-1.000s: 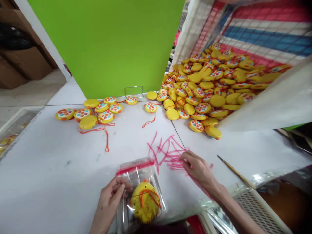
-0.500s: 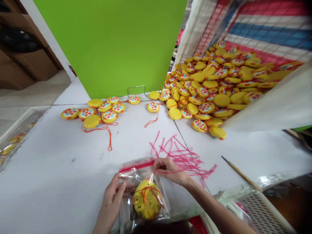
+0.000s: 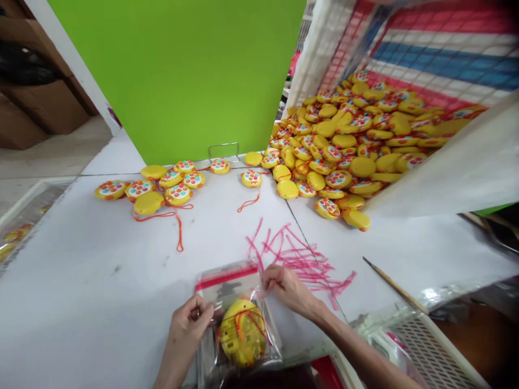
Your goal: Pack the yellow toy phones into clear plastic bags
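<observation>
A clear plastic bag (image 3: 206,346) with a pink-red band along its top lies at the table's near edge. Inside it is a round yellow toy (image 3: 243,335), its plain back up, with an orange cord across it. My left hand (image 3: 187,324) pinches the bag's left side between thumb and fingers. At the bag's upper right corner, my right hand (image 3: 286,286) is closed, fingertips together on what looks like a thin pink strip; the fingers partly hide it. Just beyond that hand, many loose pink strips (image 3: 304,265) lie scattered.
A large heap of yellow toys (image 3: 340,135) spills from a mesh-lined holder at right. Several more toys (image 3: 178,193) sit at the back left, before a green panel (image 3: 182,81). A pointed wooden stick (image 3: 393,283) and a white plastic basket (image 3: 438,351) are at right.
My right hand has moved slightly right, away from the bag's top corner. The pink strip no longer trails across the hand. My left hand keeps its place at the bag's left side.
</observation>
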A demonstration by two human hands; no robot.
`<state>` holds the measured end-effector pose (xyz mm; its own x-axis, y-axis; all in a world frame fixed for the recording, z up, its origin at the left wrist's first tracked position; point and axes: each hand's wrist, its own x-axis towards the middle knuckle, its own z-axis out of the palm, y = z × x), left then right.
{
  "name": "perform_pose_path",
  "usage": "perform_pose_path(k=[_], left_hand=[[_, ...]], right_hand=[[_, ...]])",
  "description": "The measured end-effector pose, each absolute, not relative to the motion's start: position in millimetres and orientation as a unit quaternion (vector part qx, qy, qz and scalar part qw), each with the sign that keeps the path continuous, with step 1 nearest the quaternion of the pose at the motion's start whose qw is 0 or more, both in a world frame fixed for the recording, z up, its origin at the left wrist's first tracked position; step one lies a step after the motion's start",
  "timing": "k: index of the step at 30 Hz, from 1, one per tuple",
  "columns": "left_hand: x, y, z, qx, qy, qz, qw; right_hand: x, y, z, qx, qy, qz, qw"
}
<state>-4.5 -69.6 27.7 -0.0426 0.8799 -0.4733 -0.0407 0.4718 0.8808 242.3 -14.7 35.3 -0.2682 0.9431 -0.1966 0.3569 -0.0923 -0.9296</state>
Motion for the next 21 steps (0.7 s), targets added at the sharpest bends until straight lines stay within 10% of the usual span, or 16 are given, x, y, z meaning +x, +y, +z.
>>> perform_pose_path(k=[10, 21], left_hand=[[-7.6, -71.3, 18.4, 0.337, 0.577, 0.401, 0.626], [-14.0, -81.5, 40.9, 0.303, 0.580, 0.431, 0.622]], right_hand=[[286.4, -36.1, 143.5, -0.612, -0.566, 0.292, 0.469], [213.4, -33.5, 58.9, -0.502, -0.734, 0.438, 0.132]])
